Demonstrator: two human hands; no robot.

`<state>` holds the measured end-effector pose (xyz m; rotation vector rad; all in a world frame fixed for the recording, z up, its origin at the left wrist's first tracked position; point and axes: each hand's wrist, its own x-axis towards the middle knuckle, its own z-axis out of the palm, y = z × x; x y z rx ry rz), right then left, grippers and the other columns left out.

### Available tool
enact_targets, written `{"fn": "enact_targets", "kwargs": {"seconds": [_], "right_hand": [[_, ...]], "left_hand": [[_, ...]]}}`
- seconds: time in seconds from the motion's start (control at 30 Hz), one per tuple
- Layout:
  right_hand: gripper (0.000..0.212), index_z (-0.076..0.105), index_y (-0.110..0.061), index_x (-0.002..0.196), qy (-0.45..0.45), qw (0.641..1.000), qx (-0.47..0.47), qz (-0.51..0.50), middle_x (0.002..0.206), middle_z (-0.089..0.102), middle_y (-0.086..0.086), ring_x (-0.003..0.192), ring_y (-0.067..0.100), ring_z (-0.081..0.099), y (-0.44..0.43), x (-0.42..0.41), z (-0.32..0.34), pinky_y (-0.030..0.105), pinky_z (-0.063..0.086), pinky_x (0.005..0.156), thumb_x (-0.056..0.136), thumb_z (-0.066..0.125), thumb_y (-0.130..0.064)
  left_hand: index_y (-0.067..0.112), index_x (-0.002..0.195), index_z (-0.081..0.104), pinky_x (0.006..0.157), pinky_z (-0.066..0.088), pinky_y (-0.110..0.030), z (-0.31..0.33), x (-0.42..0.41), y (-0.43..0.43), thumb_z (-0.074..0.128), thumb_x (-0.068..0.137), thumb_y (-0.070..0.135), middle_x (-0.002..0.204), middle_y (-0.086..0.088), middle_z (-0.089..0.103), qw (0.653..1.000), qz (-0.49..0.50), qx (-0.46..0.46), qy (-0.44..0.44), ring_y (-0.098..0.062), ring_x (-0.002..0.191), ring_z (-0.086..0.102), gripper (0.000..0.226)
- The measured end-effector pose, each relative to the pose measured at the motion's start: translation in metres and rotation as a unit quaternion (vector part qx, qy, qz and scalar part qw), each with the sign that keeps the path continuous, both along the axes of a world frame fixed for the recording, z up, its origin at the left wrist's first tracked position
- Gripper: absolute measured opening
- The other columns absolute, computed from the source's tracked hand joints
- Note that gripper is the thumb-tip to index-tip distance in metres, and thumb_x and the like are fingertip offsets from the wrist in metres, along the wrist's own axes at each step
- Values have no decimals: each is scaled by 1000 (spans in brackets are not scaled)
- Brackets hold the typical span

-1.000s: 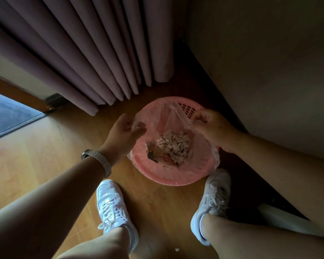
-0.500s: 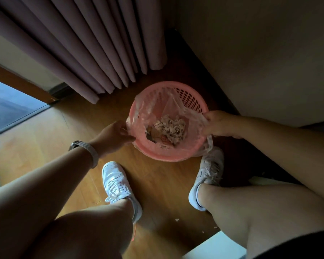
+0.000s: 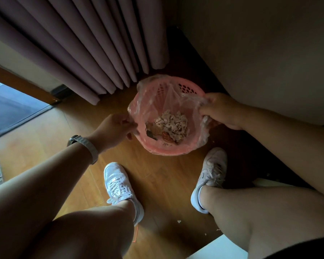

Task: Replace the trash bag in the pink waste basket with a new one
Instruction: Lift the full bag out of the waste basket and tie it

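Note:
A round pink waste basket (image 3: 166, 151) with a perforated wall stands on the wooden floor between my feet and the curtain. A thin clear trash bag (image 3: 173, 98) lines it and holds crumpled paper scraps and wrappers (image 3: 171, 126). My left hand (image 3: 116, 128), with a watch on its wrist, pinches the bag's edge at the basket's left rim. My right hand (image 3: 221, 110) grips bunched bag plastic at the right rim. The bag's far edge is loose and slack over the back rim.
A heavy pleated curtain (image 3: 86, 49) hangs right behind the basket. A plain wall (image 3: 260, 53) rises to the right. My white sneakers (image 3: 120, 186) stand just in front of the basket. A white object's corner (image 3: 219, 247) shows at bottom right. Small scraps lie on the floor.
The view has shifted as I crouch lower. My hands moved from above the basket's opening out to its left and right rims, taking hold of the bag's edge there.

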<state>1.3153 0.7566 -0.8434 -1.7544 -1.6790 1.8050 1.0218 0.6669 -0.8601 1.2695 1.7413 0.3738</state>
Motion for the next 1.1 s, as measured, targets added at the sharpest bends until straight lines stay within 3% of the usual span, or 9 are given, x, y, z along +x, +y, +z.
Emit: {"fn": "enact_targets", "kwargs": {"seconds": [0.17, 0.3, 0.4, 0.53, 0.63, 0.67, 0.73, 0.87, 1.1], "right_hand": [[13, 60, -20, 80, 33, 995, 91, -36, 76, 62, 0, 68, 11, 62, 2, -12, 24, 25, 50, 53, 89, 57, -11], [8, 63, -14, 91, 28, 992, 106, -69, 89, 66, 6, 80, 19, 65, 1, -21, 34, 32, 55, 63, 85, 58, -13], [12, 61, -17, 94, 16, 992, 98, -78, 93, 66, 6, 84, 19, 65, -2, -25, 36, 30, 53, 62, 83, 60, -12], [39, 56, -22, 116, -40, 992, 122, -2, 110, 61, -2, 97, 16, 61, -9, -19, 37, 28, 51, 71, 80, 66, -13], [56, 49, -22, 133, -76, 980, 159, 88, 126, 55, -5, 116, 15, 53, -17, -9, 42, 33, 50, 92, 82, 66, -7], [56, 48, -19, 134, -80, 977, 173, 100, 126, 55, -3, 116, 16, 53, -20, -6, 44, 32, 49, 92, 83, 66, -6], [51, 48, -15, 133, -94, 972, 190, 105, 119, 53, -5, 109, 15, 53, -22, 1, 46, 27, 46, 83, 85, 65, -9], [39, 48, -18, 119, -136, 969, 180, 99, 111, 53, -4, 93, 12, 54, -19, 18, 36, 18, 41, 63, 85, 65, -10], [24, 55, -23, 94, -167, 972, 139, 92, 94, 59, -7, 82, 8, 57, -12, 33, 14, 22, 45, 61, 78, 72, -15]], "left_hand": [[10, 83, 66, 71, 56, -44, 19, 8, 8, 59, 90, 13, 75, -10, 74, 995, 40, 32, -80, -30, 65, 65, 11], [11, 90, 63, 48, 46, -20, 31, 18, 8, 52, 96, 11, 66, -9, 71, 991, 73, 29, -108, -20, 55, 63, 12], [6, 92, 62, 45, 43, -18, 36, 22, 6, 50, 96, 10, 63, -11, 69, 990, 92, 26, -107, -20, 51, 61, 13], [8, 90, 66, 51, 52, -27, 40, 23, 3, 49, 95, 18, 71, -9, 69, 996, 88, 34, 3, -14, 54, 62, 20], [17, 86, 64, 64, 57, -43, 43, 19, 0, 46, 91, 29, 77, -5, 68, 987, 32, 67, 145, -24, 67, 64, 23], [19, 88, 63, 65, 56, -44, 43, 17, 0, 46, 89, 28, 80, -4, 67, 978, 6, 81, 190, -26, 69, 63, 19], [25, 102, 60, 66, 55, -40, 40, 16, 0, 49, 85, 25, 88, -1, 66, 967, -23, 94, 238, -26, 74, 61, 19], [30, 127, 50, 68, 56, -37, 28, 18, -3, 56, 84, 24, 93, 0, 64, 972, -34, 49, 228, -25, 78, 63, 43], [31, 135, 41, 68, 55, -38, 7, 15, 6, 63, 85, 27, 101, -2, 61, 966, -55, 73, 242, -24, 87, 61, 55]]}}
